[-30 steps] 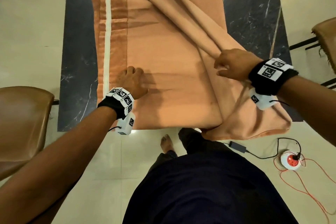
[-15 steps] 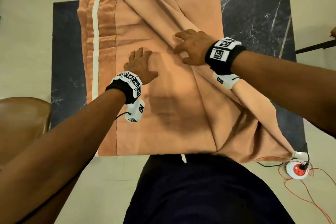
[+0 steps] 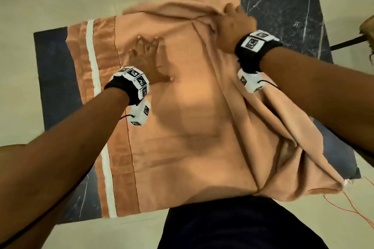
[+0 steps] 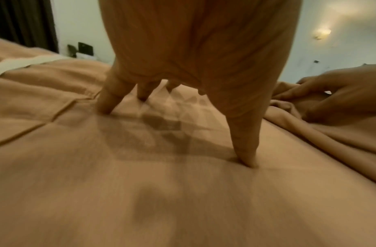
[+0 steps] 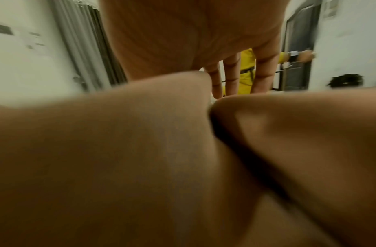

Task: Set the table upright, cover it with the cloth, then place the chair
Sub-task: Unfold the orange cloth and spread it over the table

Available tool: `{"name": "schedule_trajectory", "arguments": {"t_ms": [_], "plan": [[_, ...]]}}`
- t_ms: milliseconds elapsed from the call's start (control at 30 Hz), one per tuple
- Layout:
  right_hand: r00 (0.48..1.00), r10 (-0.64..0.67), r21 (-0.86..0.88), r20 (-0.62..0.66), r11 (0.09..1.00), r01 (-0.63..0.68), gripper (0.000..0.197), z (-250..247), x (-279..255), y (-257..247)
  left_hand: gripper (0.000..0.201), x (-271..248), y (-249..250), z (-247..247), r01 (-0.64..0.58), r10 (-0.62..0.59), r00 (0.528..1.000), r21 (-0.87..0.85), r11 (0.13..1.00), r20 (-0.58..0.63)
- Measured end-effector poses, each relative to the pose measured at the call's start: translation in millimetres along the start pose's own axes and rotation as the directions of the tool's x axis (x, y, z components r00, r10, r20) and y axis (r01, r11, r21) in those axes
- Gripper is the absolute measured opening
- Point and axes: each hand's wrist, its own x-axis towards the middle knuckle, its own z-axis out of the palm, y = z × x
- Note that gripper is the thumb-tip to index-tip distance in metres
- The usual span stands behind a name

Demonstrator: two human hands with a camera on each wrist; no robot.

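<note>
Cloth (image 3: 192, 127): bunched toward desk (image 3: 293, 18) right edge. Left hand (image 3: 148, 60) flat, pinning. Right hand (image 3: 232, 26) on far fold, grip unclear. Advice: anchor left, draw rightward.

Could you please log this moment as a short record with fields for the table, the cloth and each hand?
table: upright, dark marble top bare at its left and right edges
cloth: peach cloth spread over the middle, bunched in folds on the right, white stripe near its left edge
left hand: left hand with fingers spread, pressing the cloth flat
right hand: right hand on the far folds; grip unclear
chair: not placed yet
</note>
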Motion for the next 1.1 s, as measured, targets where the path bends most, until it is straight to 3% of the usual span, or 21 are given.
{"name": "schedule_trajectory", "arguments": {"t_ms": [100,167,267,367,467,600,733,900,1000,1067,1100], "plan": [[0.964,0.260,-0.005,0.049,0.965,-0.260,0.054,-1.2,5.0,65.8,0.139,11.7,3.4,-7.6,0.022,-0.027,0.997,0.077,0.997,0.074],[0.934,0.342,-0.017,0.106,0.940,-0.342,0.058,0.7,3.5,95.9,0.141,17.8,8.1,-10.9,0.033,-0.041,0.994,0.076,0.997,0.101],[0.962,0.262,0.085,0.076,0.960,-0.268,0.059,3.1,1.2,102.9,0.127,25.0,25.8,-18.3,-0.003,0.002,0.997,0.013,1.000,0.074],[0.988,0.152,0.204,-0.009,0.968,-0.147,0.067,0.1,7.5,80.2,0.110,33.7,48.4,-21.6,-0.121,0.122,0.992,0.041,0.992,-0.029],[0.997,0.072,0.216,0.018,0.974,-0.074,0.067,-4.7,25.5,59.4,0.119,49.5,67.3,-20.5,-0.175,0.176,0.984,0.036,0.984,-0.022],[0.993,0.067,0.202,0.097,0.976,-0.085,0.065,-1.6,36.6,61.9,0.148,79.2,80.5,-19.7,-0.179,0.177,0.983,0.032,0.983,0.036],[0.985,0.139,0.101,0.103,0.984,-0.149,0.061,-4.8,34.4,100.0,0.155,94.3,83.9,-21.4,-0.174,0.170,0.983,0.066,0.983,0.067],[0.913,0.407,0.036,0.027,0.913,-0.407,0.052,-18.4,3.3,185.1,0.155,91.1,85.9,-25.4,-0.164,0.156,0.984,0.099,0.981,0.080],[0.805,0.590,0.160,-0.065,0.803,-0.575,0.069,-25.9,-17.8,213.8,0.151,87.5,87.9,-29.3,-0.154,0.144,0.984,0.099,0.983,0.109],[0.791,0.598,0.294,-0.126,0.785,-0.546,0.059,-37.8,-25.9,199.9,0.152,88.0,89.2,-30.0,-0.154,0.143,0.984,0.103,0.983,0.108],[0.818,0.553,0.310,-0.159,0.815,-0.490,0.048,-41.8,-30.7,186.7,0.153,86.7,88.9,-31.2,-0.150,0.139,0.985,0.109,0.983,0.105]]}}
